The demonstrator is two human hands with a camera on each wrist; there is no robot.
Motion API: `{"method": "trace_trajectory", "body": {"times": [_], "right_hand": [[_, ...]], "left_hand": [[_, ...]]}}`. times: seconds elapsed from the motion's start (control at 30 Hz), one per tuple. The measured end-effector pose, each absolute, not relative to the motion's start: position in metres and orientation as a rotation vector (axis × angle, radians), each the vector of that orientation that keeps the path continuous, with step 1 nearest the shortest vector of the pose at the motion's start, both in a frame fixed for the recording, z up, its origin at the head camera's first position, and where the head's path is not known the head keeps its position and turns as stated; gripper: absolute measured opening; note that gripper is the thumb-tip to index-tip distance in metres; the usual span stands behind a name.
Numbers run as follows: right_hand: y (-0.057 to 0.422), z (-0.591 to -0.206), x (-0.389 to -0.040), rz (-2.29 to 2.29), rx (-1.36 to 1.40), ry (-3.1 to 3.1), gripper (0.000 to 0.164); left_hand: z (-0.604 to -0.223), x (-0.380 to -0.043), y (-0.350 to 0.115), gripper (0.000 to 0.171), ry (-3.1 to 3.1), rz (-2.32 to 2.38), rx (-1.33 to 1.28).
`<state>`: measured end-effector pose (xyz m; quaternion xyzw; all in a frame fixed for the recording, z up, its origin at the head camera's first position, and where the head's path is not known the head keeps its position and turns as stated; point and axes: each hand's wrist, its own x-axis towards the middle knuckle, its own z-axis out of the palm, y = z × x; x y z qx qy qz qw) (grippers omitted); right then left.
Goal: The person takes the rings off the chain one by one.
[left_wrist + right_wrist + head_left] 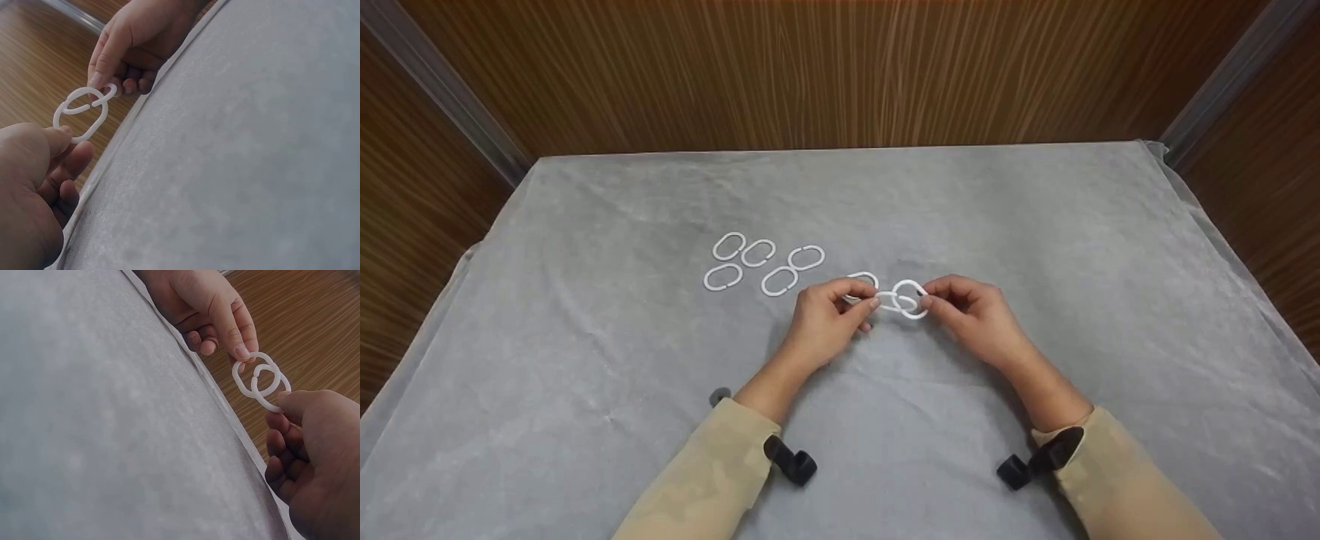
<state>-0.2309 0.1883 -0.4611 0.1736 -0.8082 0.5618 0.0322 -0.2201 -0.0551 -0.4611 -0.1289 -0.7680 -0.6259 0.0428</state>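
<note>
My left hand (825, 319) pinches a white oval curtain ring (104, 115) between thumb and index finger. My right hand (981, 321) pinches a second white ring (265, 404) by its right side. These two rings cross through each other and appear linked, held up in front of me. A small gap shows in the right hand's ring in both wrist views. Another white ring (866, 275) shows just behind my left fingers, partly hidden by them; whether it touches them I cannot tell.
Several more white oval rings (723, 277) lie in a loose group on the grey cloth (607, 420), left of and beyond my left hand. Wood-grain panels (840, 75) stand behind and on both sides of the table. Black straps (791, 459) sit on both sleeves.
</note>
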Motion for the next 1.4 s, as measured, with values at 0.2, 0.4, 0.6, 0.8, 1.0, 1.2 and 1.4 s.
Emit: {"method": "trace_trajectory", "body": {"times": [0.2, 0.4, 0.6, 0.8, 1.0, 1.2, 1.4], "right_hand": [[0.1883, -0.4594, -0.2301, 1.755, 0.509, -2.476, 0.009], [0.1880, -0.4584, -0.2305, 1.778, 0.493, -2.461, 0.010], [0.1876, -0.4576, -0.2298, 1.801, 0.476, -2.443, 0.009], [0.1872, -0.4575, -0.2296, 1.819, 0.471, -2.422, 0.009], [0.1868, -0.4584, -0.2301, 1.860, 0.474, -2.385, 0.007], [0.1868, -0.4585, -0.2301, 1.891, 0.481, -2.356, 0.006], [0.1867, -0.4582, -0.2296, 1.885, 0.476, -2.366, 0.007]], "left_hand": [[-0.4608, -0.2207, -0.0555, 0.009, -2.355, -1.889, -0.403], [-0.4611, -0.2207, -0.0552, 0.009, -2.339, -1.895, -0.405], [-0.4611, -0.2207, -0.0553, 0.007, -2.328, -1.891, -0.417], [-0.4617, -0.2209, -0.0557, 0.007, -2.343, -1.867, -0.421], [-0.4619, -0.2210, -0.0558, 0.008, -2.368, -1.828, -0.432], [-0.4622, -0.2210, -0.0561, 0.008, -2.371, -1.781, -0.452], [-0.4629, -0.2214, -0.0560, 0.007, -2.366, -1.786, -0.444]]}}
